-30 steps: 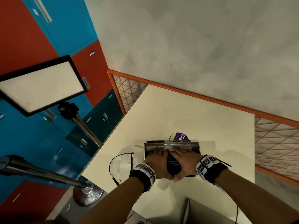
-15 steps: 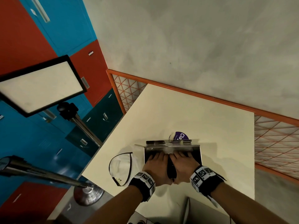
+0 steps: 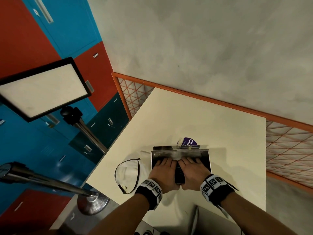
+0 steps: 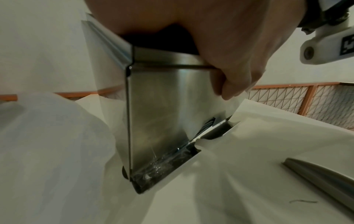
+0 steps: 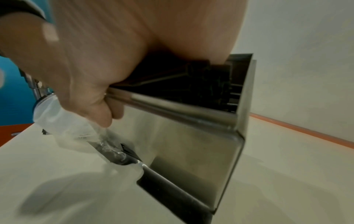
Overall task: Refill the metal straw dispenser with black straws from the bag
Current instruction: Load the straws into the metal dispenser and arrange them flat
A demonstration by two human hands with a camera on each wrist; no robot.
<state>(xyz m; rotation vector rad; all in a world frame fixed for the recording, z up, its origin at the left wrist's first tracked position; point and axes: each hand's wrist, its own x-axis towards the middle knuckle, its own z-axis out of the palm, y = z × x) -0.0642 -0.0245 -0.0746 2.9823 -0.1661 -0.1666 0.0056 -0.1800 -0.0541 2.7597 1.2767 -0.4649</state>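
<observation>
The metal straw dispenser (image 3: 179,154) stands open-topped near the front of the cream table (image 3: 186,119). Black straws (image 3: 179,173) lie inside it and show between my hands. My left hand (image 3: 161,168) and right hand (image 3: 192,169) lie side by side, fingers straight, pressing flat on the straws. In the left wrist view my left hand's (image 4: 220,37) thumb hangs over the dispenser's front wall (image 4: 162,113). My right hand's (image 5: 86,60) thumb does the same, with straw ends (image 5: 206,78) visible by the side wall (image 5: 191,144). A clear bag with a purple label (image 3: 188,142) lies behind the dispenser.
A white pouch with black edging (image 3: 128,173) lies left of the dispenser. Off the table's left edge stand a light panel (image 3: 42,89) and a metal stand pole (image 3: 42,182). An orange mesh fence (image 3: 288,146) runs behind and right. A grey metal piece (image 4: 325,177) lies near the front.
Both hands have slid forward and down with the bundle of straws. It was held at the dispenser's front rim; now the fingers lie spread over the straws inside the box.
</observation>
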